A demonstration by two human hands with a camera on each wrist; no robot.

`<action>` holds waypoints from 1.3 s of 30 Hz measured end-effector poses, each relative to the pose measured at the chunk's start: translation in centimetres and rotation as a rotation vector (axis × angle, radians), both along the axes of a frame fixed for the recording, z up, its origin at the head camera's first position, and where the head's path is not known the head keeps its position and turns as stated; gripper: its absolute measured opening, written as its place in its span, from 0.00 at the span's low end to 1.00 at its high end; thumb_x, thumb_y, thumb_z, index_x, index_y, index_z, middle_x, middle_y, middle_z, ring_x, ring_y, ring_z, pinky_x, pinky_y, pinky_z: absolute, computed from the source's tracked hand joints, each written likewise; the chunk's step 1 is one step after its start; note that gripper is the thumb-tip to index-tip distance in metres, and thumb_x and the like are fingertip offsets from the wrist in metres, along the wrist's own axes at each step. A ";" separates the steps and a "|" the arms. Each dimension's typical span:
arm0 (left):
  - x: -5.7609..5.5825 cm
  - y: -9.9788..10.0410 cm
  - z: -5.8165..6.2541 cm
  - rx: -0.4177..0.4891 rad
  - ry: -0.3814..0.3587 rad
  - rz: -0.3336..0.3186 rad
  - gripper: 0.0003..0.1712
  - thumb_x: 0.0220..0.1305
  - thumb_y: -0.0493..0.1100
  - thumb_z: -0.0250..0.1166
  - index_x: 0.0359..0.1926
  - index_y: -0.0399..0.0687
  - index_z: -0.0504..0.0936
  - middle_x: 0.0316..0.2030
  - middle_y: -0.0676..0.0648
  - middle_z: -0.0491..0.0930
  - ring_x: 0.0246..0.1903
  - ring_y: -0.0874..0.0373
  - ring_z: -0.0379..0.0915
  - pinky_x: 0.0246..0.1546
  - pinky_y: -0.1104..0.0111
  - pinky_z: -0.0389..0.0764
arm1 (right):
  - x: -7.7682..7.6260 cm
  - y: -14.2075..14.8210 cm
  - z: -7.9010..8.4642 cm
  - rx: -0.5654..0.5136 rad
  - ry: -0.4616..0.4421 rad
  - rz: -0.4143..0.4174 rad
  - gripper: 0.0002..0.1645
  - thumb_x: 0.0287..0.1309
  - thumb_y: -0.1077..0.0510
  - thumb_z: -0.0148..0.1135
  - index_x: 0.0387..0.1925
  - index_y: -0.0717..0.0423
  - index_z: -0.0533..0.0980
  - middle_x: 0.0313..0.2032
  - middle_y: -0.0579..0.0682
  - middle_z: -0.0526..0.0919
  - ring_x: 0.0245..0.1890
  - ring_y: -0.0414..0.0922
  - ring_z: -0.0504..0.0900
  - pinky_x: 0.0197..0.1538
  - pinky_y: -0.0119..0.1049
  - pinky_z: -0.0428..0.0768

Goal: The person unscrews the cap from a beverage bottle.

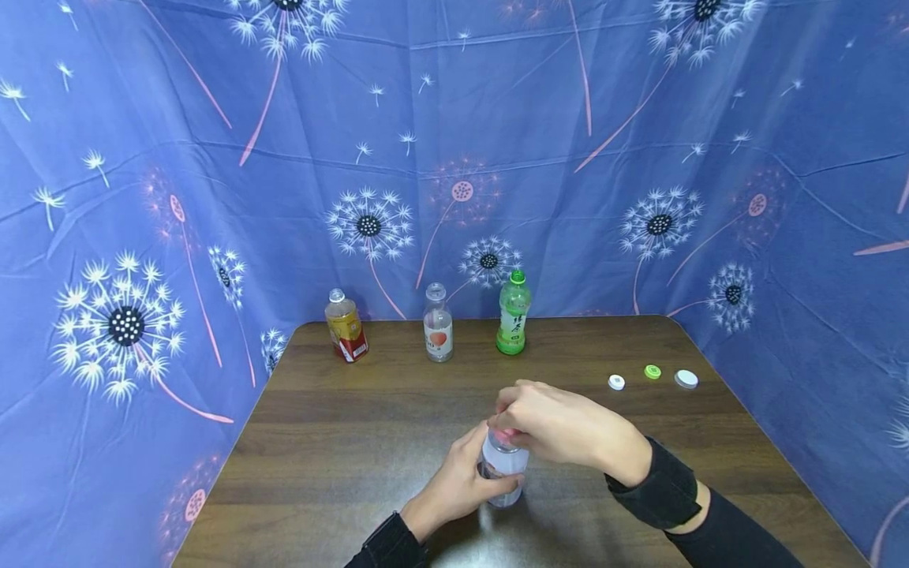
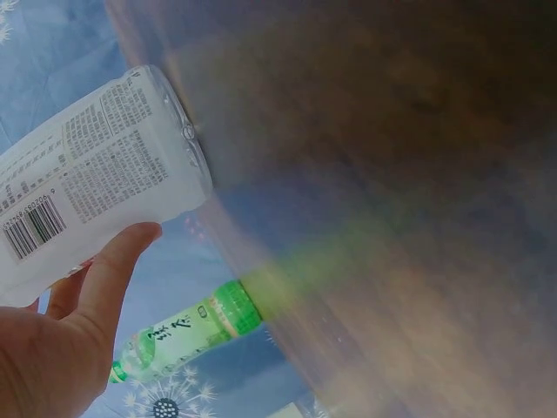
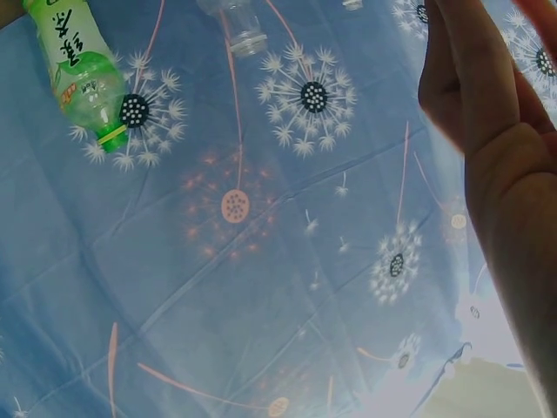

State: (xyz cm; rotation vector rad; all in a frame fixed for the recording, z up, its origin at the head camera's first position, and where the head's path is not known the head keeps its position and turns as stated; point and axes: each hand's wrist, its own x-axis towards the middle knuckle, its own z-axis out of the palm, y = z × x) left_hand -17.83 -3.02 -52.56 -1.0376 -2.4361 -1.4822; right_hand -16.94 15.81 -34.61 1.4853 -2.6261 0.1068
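- Clear plastic bottle with a white wrap label [image 1: 504,461]: at the near side of the brown wood-grain table [image 1: 341,442], between both hands, roughly upright. Base contact with the table: can't tell.
- Left hand [image 1: 458,477]: wrapped around the bottle body, thumb on the near side. Left wrist view shows fine print and a black barcode on the label.
- Right hand [image 1: 561,422]: fingers curled down over the bottle top, pinching the small pink cap [image 1: 503,436]. Cap mostly covered by fingers; can't tell how it sits on the neck. Right wrist view doesn't show the grip.
- Far edge of table, left to right, well apart: bottle with yellow-and-red label [image 1: 346,327], clear bottle with peach-coloured fruit on its label [image 1: 438,341], green tea bottle with green-and-white label [image 1: 514,315]. All three standing.
- Right side of table, near each other: small white round cap [image 1: 616,383], lime-green round cap [image 1: 652,371], larger white round cap [image 1: 686,379].
- Blue dandelion-print cloth [image 1: 568,237] hangs behind the table.
- Black fabric band [image 1: 656,485] around right wrist.
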 end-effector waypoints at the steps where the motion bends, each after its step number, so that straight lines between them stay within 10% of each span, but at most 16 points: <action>1: 0.0 0.0 0.0 -0.001 0.004 0.002 0.43 0.61 0.56 0.78 0.74 0.66 0.67 0.57 0.55 0.80 0.54 0.63 0.79 0.55 0.65 0.84 | 0.0 0.0 0.0 -0.003 0.011 0.003 0.04 0.60 0.59 0.76 0.36 0.46 0.88 0.34 0.41 0.83 0.34 0.37 0.79 0.37 0.29 0.81; 22: -0.1 0.1 0.4 -0.021 -0.019 0.002 0.44 0.63 0.59 0.76 0.75 0.69 0.65 0.59 0.56 0.80 0.55 0.61 0.79 0.56 0.64 0.84 | 0.6 -0.1 -0.6 -0.083 0.084 -0.076 0.04 0.60 0.56 0.77 0.35 0.46 0.87 0.26 0.38 0.75 0.28 0.33 0.72 0.31 0.28 0.74; 39: 0.2 -0.1 0.6 0.037 -0.066 0.050 0.39 0.60 0.59 0.78 0.68 0.65 0.71 0.54 0.57 0.82 0.52 0.63 0.81 0.54 0.65 0.84 | 0.9 3.0 -2.3 -0.196 0.090 -0.213 0.40 0.65 0.28 0.64 0.71 0.40 0.75 0.68 0.44 0.78 0.62 0.42 0.79 0.48 0.43 0.87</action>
